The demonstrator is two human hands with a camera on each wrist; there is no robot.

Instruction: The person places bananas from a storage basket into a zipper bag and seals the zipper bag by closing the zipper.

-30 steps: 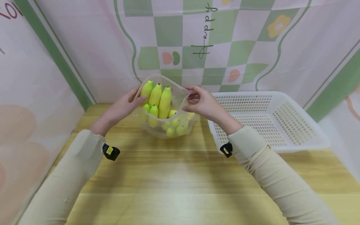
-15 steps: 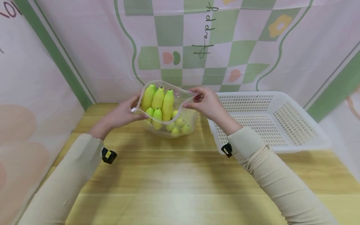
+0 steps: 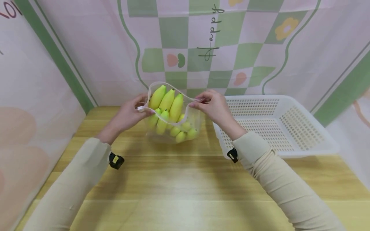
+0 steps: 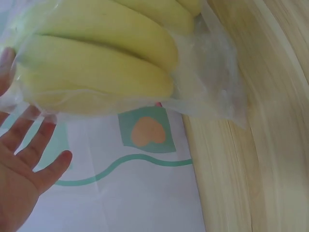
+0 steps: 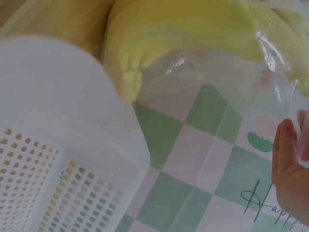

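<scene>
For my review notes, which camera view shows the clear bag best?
The head view: the clear bag shows nearly whole, its open mouth and bananas included. The left wrist view crops it to a side and corner; the right wrist shows only part too.

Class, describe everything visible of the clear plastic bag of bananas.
The clear plastic bag looks thin and flexible, with a pale rim and a small white tab. Its mouth is open, with plump yellow-green bananas inside. It appears to stand on the light wooden table, left of the white perforated plastic basket. The left grip and right grip hold opposite ends of its rim.
</scene>
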